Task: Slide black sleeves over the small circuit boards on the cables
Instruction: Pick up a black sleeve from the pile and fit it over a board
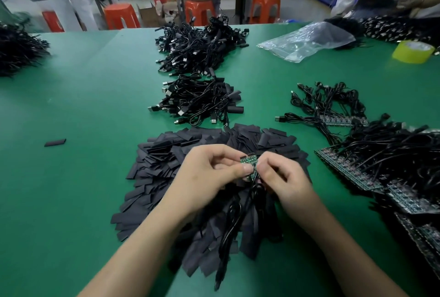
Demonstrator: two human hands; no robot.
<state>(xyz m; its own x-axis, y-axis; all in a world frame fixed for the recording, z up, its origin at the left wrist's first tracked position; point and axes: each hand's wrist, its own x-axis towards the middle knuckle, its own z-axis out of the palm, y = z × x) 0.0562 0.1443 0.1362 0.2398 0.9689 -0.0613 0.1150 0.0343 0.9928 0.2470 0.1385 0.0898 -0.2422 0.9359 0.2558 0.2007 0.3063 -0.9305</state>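
Bare green circuit board [247,164] is held just above the sleeve pile [162,168], near middle of the counter [83,94]. Whether one board or a short strip cannot be told. It is pinched from both sides: left hand [209,172] with thumb and fingers [246,168] clamped on its left edge, right hand [283,177] clamped on its right. Its cable [234,222] is draped toward the near edge. No sleeve is seen on it or in either hand.

Judged done: two heaps of sleeved cables behind the pile, the nearer heap [200,103] and the farther heap [197,44].

Judged left: a large heap of unsleeved boards [371,170] with cables, at right. One stray sleeve [55,142] is noted well apart, at left. Much work is judged to remain.
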